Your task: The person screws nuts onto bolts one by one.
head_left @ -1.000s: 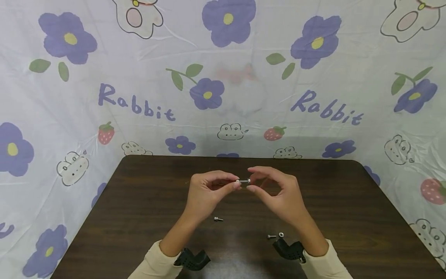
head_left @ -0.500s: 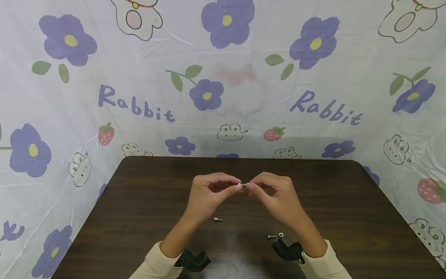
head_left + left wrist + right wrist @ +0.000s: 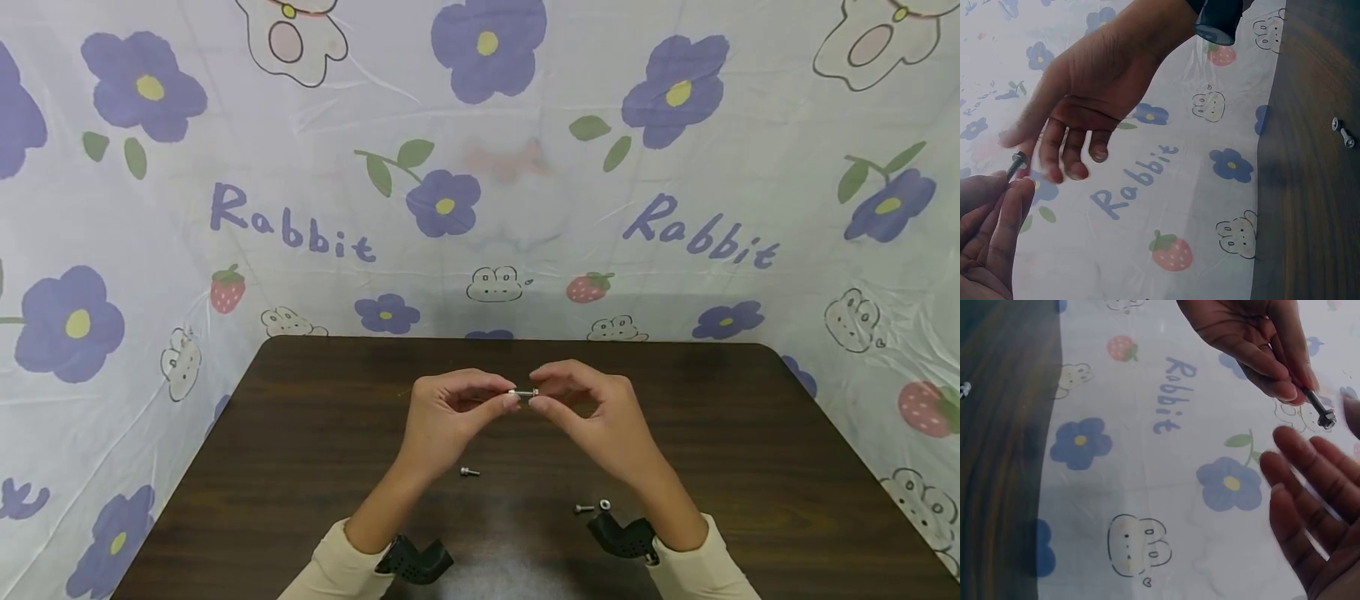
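My left hand (image 3: 447, 417) pinches a metal bolt (image 3: 525, 392) between thumb and fingertips above the table, and its shank points to the right. A nut (image 3: 1326, 419) sits around the free end of the shank. Close to that nut, my right hand (image 3: 596, 412) has thumb and forefinger spread apart, one above and one below it. In the right wrist view the fingers (image 3: 1310, 487) of this hand are extended, apart from the nut. The left wrist view shows the bolt held at its other end, which the left fingertips hide.
On the dark wooden table (image 3: 315, 467), a small screw (image 3: 470, 472) lies between the forearms. Another screw (image 3: 583, 508) lies with a loose nut (image 3: 605, 505) near the right wrist's black camera mount (image 3: 622, 536). A patterned cloth (image 3: 525, 250) hangs behind the table.
Half a second ago my right fingertips closed over the nut end of the bolt. Now they have spread apart again and the nut is exposed. The left hand keeps its pinch.
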The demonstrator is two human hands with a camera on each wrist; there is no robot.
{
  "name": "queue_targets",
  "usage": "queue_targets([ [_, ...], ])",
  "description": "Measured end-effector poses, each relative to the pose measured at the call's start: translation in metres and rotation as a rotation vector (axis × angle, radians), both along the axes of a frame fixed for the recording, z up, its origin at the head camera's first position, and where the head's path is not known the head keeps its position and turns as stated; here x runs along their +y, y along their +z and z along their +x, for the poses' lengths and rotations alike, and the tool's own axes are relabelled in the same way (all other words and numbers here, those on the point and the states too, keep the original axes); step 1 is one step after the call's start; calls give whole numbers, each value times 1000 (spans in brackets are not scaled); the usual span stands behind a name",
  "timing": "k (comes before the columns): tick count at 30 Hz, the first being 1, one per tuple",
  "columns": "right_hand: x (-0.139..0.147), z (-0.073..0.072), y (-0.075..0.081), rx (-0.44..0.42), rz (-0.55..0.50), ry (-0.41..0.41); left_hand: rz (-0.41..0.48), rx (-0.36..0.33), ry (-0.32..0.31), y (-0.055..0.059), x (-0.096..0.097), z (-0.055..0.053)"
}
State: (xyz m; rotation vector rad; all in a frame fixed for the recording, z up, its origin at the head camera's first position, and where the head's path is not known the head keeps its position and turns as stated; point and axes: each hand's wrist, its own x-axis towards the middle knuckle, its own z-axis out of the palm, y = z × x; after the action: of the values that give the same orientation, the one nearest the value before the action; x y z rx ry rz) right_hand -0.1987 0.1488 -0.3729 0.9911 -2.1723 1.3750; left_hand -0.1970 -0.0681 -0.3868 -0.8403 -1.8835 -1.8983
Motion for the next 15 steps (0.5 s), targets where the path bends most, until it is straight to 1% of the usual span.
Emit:
queue_targets([
  [3, 0, 0, 1, 47, -1, 15, -3, -9, 3, 0, -1, 0],
  [7, -1, 0, 1, 92, -34, 31, 0, -4, -5, -1, -1, 0],
  [11, -2, 1, 1, 102, -44, 15, 4, 8, -16, -1, -1, 0],
  [15, -2, 1, 1, 89, -30, 10, -1, 13, -20, -1, 1, 0],
])
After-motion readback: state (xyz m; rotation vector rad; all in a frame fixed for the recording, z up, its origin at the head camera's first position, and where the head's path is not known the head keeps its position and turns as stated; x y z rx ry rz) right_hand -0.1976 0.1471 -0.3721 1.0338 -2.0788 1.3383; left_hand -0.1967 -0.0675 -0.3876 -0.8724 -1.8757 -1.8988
